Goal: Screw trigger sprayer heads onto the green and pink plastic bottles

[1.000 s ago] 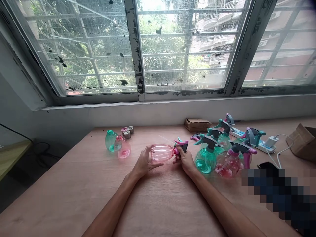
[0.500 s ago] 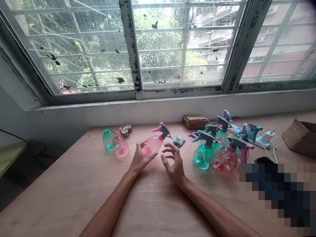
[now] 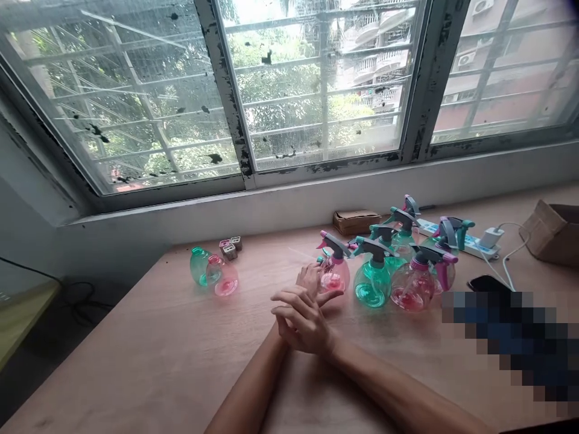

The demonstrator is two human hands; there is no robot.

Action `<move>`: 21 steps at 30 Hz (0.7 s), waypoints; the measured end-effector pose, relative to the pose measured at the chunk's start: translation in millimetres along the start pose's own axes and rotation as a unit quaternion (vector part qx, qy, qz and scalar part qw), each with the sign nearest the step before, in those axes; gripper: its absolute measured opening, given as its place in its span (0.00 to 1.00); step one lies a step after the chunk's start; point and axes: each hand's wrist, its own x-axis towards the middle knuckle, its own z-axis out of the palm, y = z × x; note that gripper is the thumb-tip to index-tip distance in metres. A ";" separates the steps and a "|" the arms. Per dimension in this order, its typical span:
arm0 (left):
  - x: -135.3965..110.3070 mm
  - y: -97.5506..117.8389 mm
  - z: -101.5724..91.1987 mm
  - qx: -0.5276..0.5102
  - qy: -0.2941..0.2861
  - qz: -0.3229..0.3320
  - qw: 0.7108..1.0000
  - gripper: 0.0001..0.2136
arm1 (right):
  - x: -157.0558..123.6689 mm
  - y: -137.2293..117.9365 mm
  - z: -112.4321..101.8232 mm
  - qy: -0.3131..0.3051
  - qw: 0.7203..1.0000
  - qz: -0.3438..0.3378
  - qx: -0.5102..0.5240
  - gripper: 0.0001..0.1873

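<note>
A pink spray bottle (image 3: 337,274) with a grey and pink spray head stands upright on the table, left of a green spray bottle (image 3: 373,283). My left hand (image 3: 310,280) is at its left side, its thumb across the front near the base; its fingers are partly hidden behind my right hand and the bottle. My right hand (image 3: 301,319) crosses over my left wrist, fingers loosely bent and apart, with nothing in it. Close by on the right stands another pink spray bottle (image 3: 412,288), with several more behind it.
At the left stand a headless green bottle (image 3: 199,265) and a headless pink bottle (image 3: 225,278), with small blocks (image 3: 230,247) behind. A flat cardboard box (image 3: 357,222) lies by the wall. Farther right are a power strip (image 3: 474,244), a phone (image 3: 488,283) and an open carton (image 3: 549,235).
My left hand has carried the pink spray bottle rightward, from tilted in the air to upright beside the others. My right hand has moved slightly left, over my left wrist. The view has shifted.
</note>
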 end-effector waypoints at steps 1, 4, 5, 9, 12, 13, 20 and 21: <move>13.1 2.5 6.4 0.024 -0.007 0.017 1.000 0.19 | 0.2 2.1 -1.4 0.006 1.000 0.003 -0.004 0.17; 40.9 7.8 22.0 0.073 -0.027 0.060 0.995 0.29 | 1.7 5.0 -3.3 0.009 1.000 0.008 -0.018 0.16; 45.9 8.6 26.2 0.082 -0.035 0.073 0.993 0.33 | 2.2 5.4 -3.1 0.004 1.000 0.007 -0.023 0.16; 57.4 6.3 39.1 0.095 -0.054 0.115 0.987 0.38 | 2.2 10.7 -1.6 -0.005 0.999 0.014 -0.043 0.13; 69.2 -1.6 40.6 0.090 -0.035 0.135 0.986 0.38 | 0.7 22.2 -2.5 0.022 0.996 0.054 -0.068 0.13; 74.3 -5.4 38.8 0.089 -0.020 0.140 0.986 0.36 | 0.1 26.5 -3.0 0.032 0.994 0.067 -0.075 0.13; 113.3 -26.7 29.4 0.143 0.083 0.146 0.975 0.15 | -4.0 40.2 -0.8 0.094 0.982 0.135 -0.095 0.11; 118.8 -26.3 32.8 0.158 0.081 0.154 0.972 0.14 | -4.8 41.0 -0.2 0.106 0.979 0.145 -0.098 0.11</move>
